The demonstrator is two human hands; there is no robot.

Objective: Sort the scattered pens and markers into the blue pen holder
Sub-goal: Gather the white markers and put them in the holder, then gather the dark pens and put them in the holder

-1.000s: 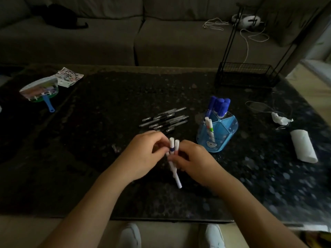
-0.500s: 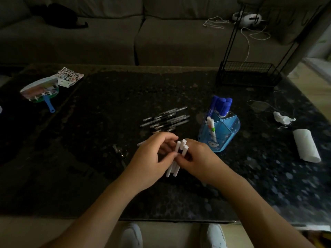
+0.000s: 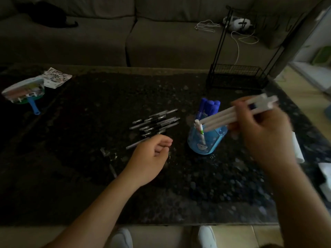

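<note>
The blue pen holder [image 3: 207, 140] stands on the dark table, right of centre. It holds blue markers [image 3: 209, 105] at the back and a white marker [image 3: 200, 130] in front. My right hand [image 3: 263, 133] grips a bundle of white markers [image 3: 223, 118], tilted, with their lower ends over the holder's rim. My left hand [image 3: 152, 158] rests on the table left of the holder, fingers loosely curled, holding nothing. A pile of several dark pens [image 3: 155, 122] lies behind it, and one grey pen [image 3: 136, 144] lies by its knuckles.
A black wire rack [image 3: 236, 76] stands at the back right of the table [image 3: 71, 185]. A hand fan [image 3: 25, 91] and a printed packet [image 3: 53, 77] lie at the far left. A white paper roll [image 3: 298, 149] lies at the right edge. A sofa runs behind the table.
My right hand lifted the white markers up and to the right, over the holder. My left hand let go of them and dropped to the table.
</note>
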